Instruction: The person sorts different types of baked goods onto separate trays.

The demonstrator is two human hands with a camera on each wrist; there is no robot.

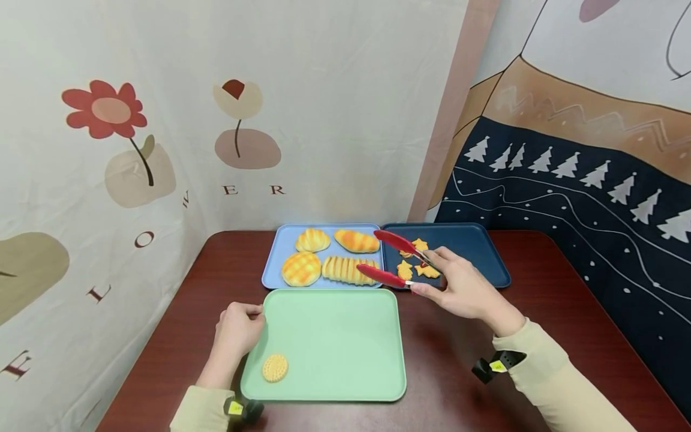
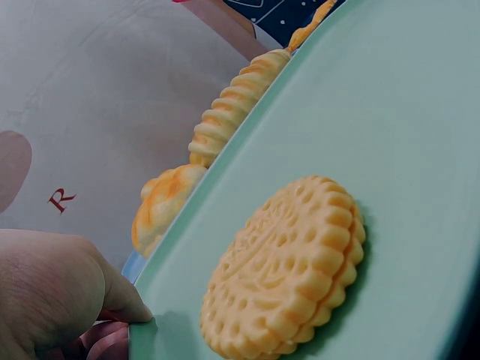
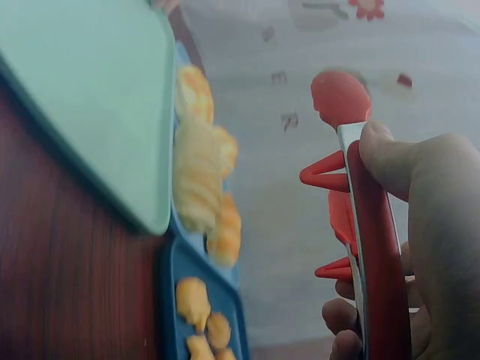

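Note:
My left hand (image 1: 239,327) pinches the left rim of a green tray (image 1: 335,345) between thumb and fingers. A round scalloped biscuit (image 1: 275,367) lies at the tray's near left corner. In my right hand (image 1: 464,285) is a pair of red tongs (image 3: 375,247), gripped with the thumb on one arm and fingers on the other. The tongs' red tips stand apart with nothing between them, in the head view over the border of the light blue tray (image 1: 270,264) and the dark blue tray (image 1: 475,258). Several small cookies (image 1: 405,270) lie in the dark blue tray.
On the light blue tray are a round bread (image 1: 301,269), a ridged loaf (image 1: 345,270), a croissant-shaped bread (image 1: 313,240) and an oval bread (image 1: 357,241). All three trays sit close together on a dark red table (image 1: 459,372). A printed curtain (image 1: 345,120) hangs behind.

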